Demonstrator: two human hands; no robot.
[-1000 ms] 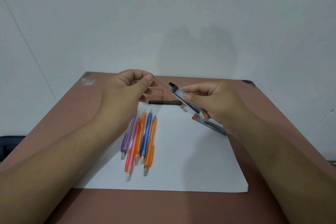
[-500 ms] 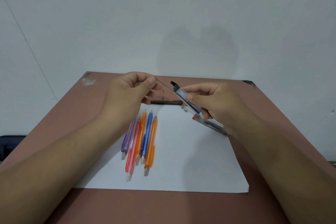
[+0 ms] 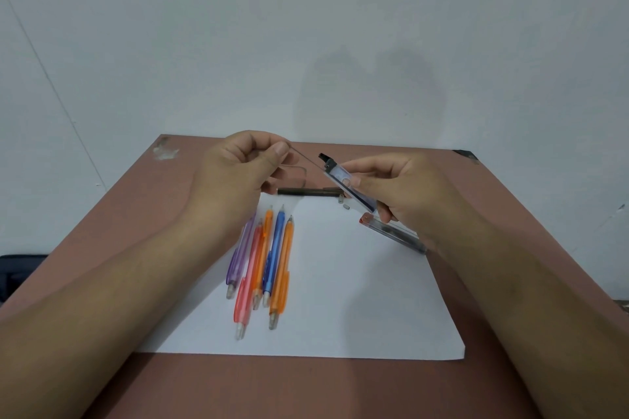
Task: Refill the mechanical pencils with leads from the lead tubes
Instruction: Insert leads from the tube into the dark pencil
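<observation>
Your right hand (image 3: 405, 190) grips a clear lead tube (image 3: 350, 185), its label unreadable, dark leads inside. Your left hand (image 3: 238, 173) pinches one lead (image 3: 306, 157) beside the tube's open cap (image 3: 324, 158).

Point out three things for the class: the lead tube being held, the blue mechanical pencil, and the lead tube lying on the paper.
held lead tube (image 3: 347, 183), head view, middle of its clear body.
blue mechanical pencil (image 3: 275, 248), head view, mid-barrel.
lying lead tube (image 3: 386, 231), head view, clear body near its reddish cap.
</observation>
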